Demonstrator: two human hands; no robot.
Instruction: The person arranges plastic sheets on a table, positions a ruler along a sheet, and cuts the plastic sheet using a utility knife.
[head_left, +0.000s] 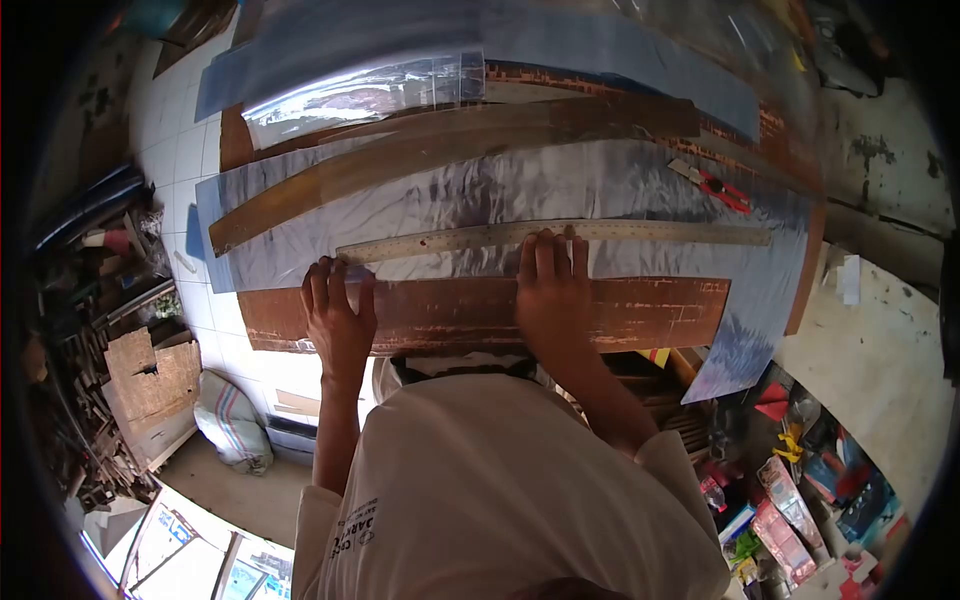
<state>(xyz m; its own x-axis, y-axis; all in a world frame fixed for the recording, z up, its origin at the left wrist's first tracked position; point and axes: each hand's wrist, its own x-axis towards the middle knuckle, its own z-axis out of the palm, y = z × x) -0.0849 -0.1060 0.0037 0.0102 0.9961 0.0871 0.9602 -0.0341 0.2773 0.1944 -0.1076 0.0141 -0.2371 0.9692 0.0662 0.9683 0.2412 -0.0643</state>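
A long metal ruler (660,233) lies across a shiny, wrinkled clear sheet (450,195) on the brown worktable (450,312). At the ruler's left end, the fingertips of my left hand (340,310) rest on its near edge, thumb apart from the fingers. Near the ruler's middle, my right hand (555,290) presses down with its fingertips, the fingers slightly spread. Neither hand is wrapped round anything. Beyond the ruler lies a long brown strip (400,155). A red cutter knife (722,192) lies on the sheet at the right, beyond the ruler.
More clear sheets (370,92) cover the table's far part. One sheet's end hangs over the near right edge. A white sack (232,422) and wood scraps (150,375) are at the left. Packets and small items (785,520) lie at the lower right.
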